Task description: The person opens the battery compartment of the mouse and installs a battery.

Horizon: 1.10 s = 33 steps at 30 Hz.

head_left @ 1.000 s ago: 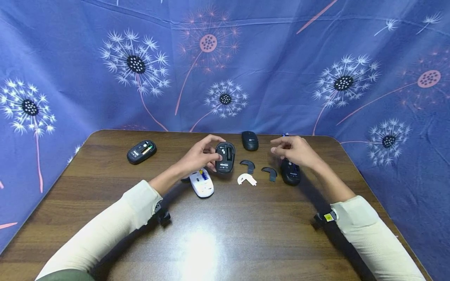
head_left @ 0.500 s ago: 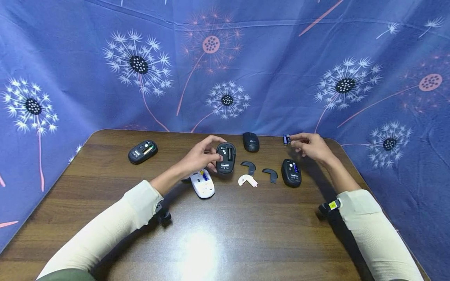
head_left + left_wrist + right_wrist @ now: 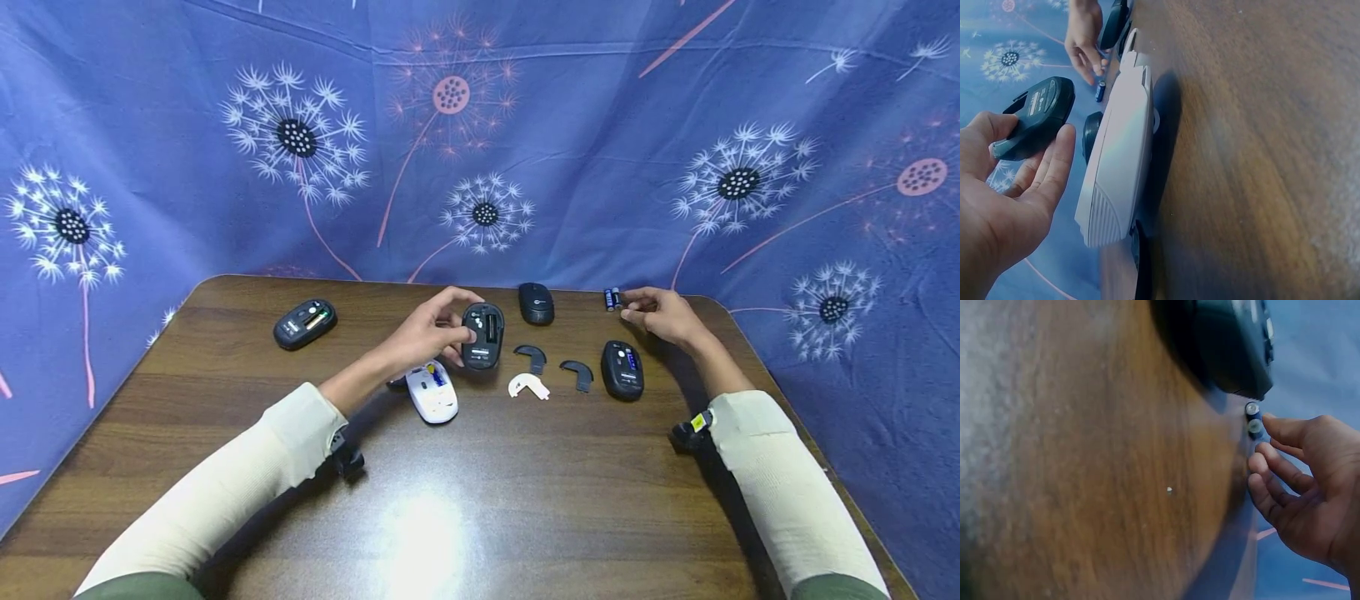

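Observation:
My left hand (image 3: 429,333) holds up a black computer mouse (image 3: 477,357), its underside facing me and its battery slot bare. Just below that hand lies a white mouse (image 3: 437,406), upside down, with something blue in its opened base. At the table's back right, my right hand (image 3: 663,315) has its fingertips beside two blue AA-type batteries (image 3: 612,299). The right wrist view shows the thumb close against the batteries (image 3: 1254,419), the other fingers bent loosely; firm contact cannot be made out. Nearer me sits an overturned black mouse (image 3: 622,382) with blue in its slot.
Two black battery covers (image 3: 535,358) (image 3: 579,373) and a white cover (image 3: 527,383) lie mid-table. Behind them stands a black mouse (image 3: 536,305), top up. Far left, another overturned mouse (image 3: 303,326) shows its open slot. A patterned blue cloth (image 3: 570,208) hangs along the back edge.
My right hand has gone from above the overturned black mouse on the right to the batteries at the back. The left hand keeps its hold on the mouse, nearly unmoved.

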### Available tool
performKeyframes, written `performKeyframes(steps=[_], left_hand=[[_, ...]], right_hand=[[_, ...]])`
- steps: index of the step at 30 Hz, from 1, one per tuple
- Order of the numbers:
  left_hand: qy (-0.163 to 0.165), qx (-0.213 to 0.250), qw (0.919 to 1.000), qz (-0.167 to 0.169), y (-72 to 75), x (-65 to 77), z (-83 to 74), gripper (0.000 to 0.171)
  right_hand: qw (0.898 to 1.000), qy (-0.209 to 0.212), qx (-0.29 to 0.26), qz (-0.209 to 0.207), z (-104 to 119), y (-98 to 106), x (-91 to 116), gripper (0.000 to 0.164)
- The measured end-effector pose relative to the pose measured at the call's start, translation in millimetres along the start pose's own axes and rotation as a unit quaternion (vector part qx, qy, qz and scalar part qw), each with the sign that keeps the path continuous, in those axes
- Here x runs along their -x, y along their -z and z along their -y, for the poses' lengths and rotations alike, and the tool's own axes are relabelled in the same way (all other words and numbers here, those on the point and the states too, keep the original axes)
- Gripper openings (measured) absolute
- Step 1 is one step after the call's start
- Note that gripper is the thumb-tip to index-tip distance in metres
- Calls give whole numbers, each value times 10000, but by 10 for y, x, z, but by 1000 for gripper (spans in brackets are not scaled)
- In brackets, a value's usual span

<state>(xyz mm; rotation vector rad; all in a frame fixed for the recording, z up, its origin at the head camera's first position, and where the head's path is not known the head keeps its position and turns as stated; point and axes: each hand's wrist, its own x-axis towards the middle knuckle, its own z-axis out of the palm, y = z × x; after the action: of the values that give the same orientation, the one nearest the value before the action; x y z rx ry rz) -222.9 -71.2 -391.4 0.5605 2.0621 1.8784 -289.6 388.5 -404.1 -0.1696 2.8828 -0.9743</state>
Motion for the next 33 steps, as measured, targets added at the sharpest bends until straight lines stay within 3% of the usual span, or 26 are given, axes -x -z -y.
performKeyframes(steps=[17,33], left_hand=[[27,-12,10000,-55,19,2,49,60],[87,11,9999,-66,-5,-10,54,60]], right_hand=[[9999,-115,111,37,-53,-23,-234,69],[9992,-202,353,-60,-48,-57,-294,54]])
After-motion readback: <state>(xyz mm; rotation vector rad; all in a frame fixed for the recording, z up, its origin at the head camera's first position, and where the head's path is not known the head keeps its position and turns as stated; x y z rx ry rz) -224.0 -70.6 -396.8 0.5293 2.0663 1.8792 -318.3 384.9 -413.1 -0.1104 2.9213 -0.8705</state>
